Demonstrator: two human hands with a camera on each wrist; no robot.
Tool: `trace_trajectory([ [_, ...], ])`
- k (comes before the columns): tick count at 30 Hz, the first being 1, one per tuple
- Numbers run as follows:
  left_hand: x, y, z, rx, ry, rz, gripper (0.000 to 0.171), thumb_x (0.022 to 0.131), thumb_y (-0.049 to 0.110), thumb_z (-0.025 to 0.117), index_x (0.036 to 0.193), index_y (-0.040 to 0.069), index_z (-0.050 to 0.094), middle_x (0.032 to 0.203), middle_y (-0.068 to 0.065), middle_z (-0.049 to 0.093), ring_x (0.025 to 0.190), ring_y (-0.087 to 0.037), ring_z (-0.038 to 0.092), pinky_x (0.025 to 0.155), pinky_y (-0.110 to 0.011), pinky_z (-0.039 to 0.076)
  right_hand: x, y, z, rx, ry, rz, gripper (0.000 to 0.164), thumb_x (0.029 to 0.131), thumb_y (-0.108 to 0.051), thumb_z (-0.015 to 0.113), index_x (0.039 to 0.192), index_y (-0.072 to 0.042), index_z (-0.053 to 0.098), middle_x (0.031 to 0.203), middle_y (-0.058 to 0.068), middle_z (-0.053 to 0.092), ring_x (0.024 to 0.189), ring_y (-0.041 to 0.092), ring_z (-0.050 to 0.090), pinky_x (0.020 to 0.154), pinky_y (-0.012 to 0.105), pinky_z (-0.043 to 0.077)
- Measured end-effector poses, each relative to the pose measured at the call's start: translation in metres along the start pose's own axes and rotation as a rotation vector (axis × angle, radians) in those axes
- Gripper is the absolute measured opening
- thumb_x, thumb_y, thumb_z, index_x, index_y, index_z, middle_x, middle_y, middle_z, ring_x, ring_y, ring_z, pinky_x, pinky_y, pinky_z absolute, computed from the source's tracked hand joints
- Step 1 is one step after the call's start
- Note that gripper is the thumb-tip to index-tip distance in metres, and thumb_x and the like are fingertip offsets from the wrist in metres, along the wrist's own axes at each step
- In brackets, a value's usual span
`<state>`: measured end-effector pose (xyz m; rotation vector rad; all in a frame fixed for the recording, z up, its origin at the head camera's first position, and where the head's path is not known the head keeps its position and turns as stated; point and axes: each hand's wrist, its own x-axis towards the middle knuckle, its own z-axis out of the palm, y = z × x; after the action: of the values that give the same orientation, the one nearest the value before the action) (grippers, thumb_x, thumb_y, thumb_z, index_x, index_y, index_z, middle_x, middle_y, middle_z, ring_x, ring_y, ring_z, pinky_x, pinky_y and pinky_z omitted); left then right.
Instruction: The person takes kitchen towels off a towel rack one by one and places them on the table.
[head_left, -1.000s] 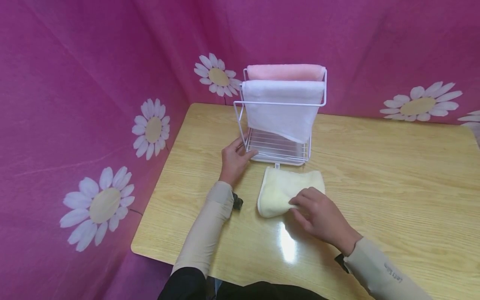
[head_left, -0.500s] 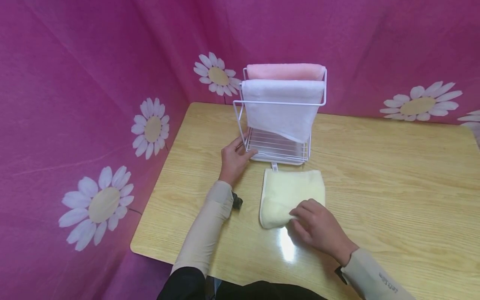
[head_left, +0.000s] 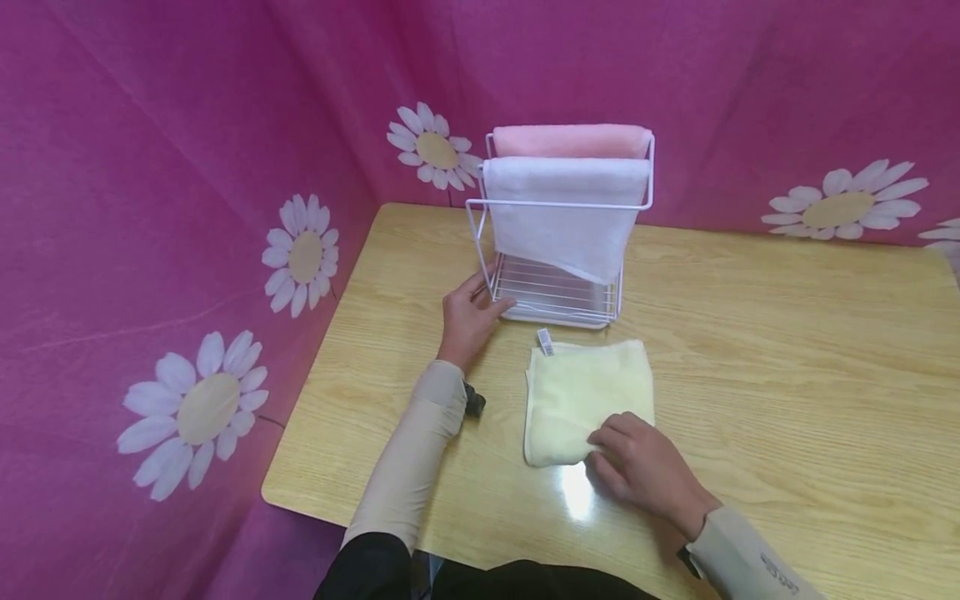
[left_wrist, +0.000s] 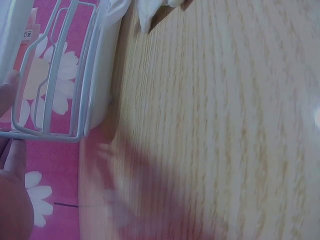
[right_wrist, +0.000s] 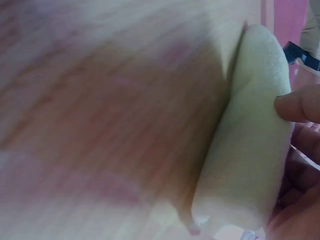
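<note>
My left hand [head_left: 467, 323] grips the lower left corner of a small white wire towel rack [head_left: 558, 321], thumb over the front of its base. A pink towel [head_left: 572, 142] and a white towel [head_left: 562, 233] hang over the rack's bars. In front of the rack a folded pale yellow towel [head_left: 577, 387] lies on the table, its label [head_left: 545, 342] at the far left corner. My right hand [head_left: 641, 467] pinches that towel's near edge. In the right wrist view the yellow towel [right_wrist: 250, 135] shows a rounded fold, with a fingertip on it.
The wooden table [head_left: 787, 358] stretches away on the right. Behind it and on the left hangs a magenta curtain [head_left: 225, 100] with large daisies. A black wrist strap [head_left: 474, 403] sits on my left wrist.
My right hand has moved towards me, drawing the yellow towel's near edge along, and the towel lies flatter now. The label has tipped over onto the towel. My left hand has stayed on the rack.
</note>
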<state>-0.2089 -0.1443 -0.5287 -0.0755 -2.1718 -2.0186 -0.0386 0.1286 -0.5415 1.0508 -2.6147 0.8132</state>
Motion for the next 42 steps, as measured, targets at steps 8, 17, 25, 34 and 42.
trace_trajectory([
  [8, 0.001, -0.001, 0.000, -0.008, 0.003, -0.013, 0.062, 0.077, -0.006, 0.083, 0.134, -0.004, 0.060, 0.133, -0.027, 0.059, 0.123, -0.041, 0.058, 0.103, -0.039, 0.053, -0.009, 0.002, 0.005, 0.004, -0.022, 0.002, 0.012, 0.078, -0.010, 0.073, 0.090, -0.007, 0.073, 0.089, -0.001, 0.063, 0.083, 0.015, 0.058, 0.068, 0.033, 0.058],
  [17, 0.001, -0.001, 0.000, 0.005, -0.005, -0.009, 0.063, 0.077, -0.007, 0.083, 0.134, -0.006, 0.058, 0.134, -0.028, 0.058, 0.124, -0.040, 0.058, 0.105, -0.042, 0.052, -0.012, 0.004, 0.007, 0.013, -0.035, 0.001, 0.011, 0.080, -0.012, 0.071, 0.090, -0.009, 0.073, 0.089, -0.003, 0.063, 0.083, 0.014, 0.056, 0.069, 0.031, 0.057],
  [25, 0.002, -0.002, -0.001, 0.008, -0.016, -0.010, 0.063, 0.077, -0.006, 0.083, 0.135, -0.005, 0.058, 0.136, -0.027, 0.057, 0.124, -0.039, 0.058, 0.104, -0.041, 0.052, -0.004, 0.004, -0.006, 0.048, -0.113, 0.044, 0.026, 0.078, -0.026, 0.084, 0.095, -0.009, 0.075, 0.093, -0.004, 0.064, 0.089, 0.012, 0.059, 0.074, 0.033, 0.060],
  [34, 0.002, 0.000, 0.000, 0.022, -0.023, 0.012, 0.063, 0.078, -0.006, 0.082, 0.135, -0.007, 0.057, 0.138, -0.027, 0.055, 0.125, -0.039, 0.057, 0.104, -0.038, 0.052, 0.038, 0.003, -0.040, 0.185, 0.035, 0.021, 0.025, 0.077, -0.014, 0.084, 0.098, -0.005, 0.074, 0.091, 0.002, 0.072, 0.083, 0.016, 0.067, 0.067, 0.037, 0.062],
  [42, 0.001, -0.001, -0.001, 0.028, -0.012, 0.006, 0.062, 0.078, -0.006, 0.082, 0.135, -0.007, 0.057, 0.136, -0.026, 0.057, 0.125, -0.037, 0.058, 0.105, -0.036, 0.052, 0.094, 0.000, -0.085, 0.174, 0.105, -0.040, 0.031, 0.077, -0.014, 0.085, 0.104, -0.002, 0.075, 0.097, 0.006, 0.075, 0.086, 0.022, 0.071, 0.073, 0.044, 0.063],
])
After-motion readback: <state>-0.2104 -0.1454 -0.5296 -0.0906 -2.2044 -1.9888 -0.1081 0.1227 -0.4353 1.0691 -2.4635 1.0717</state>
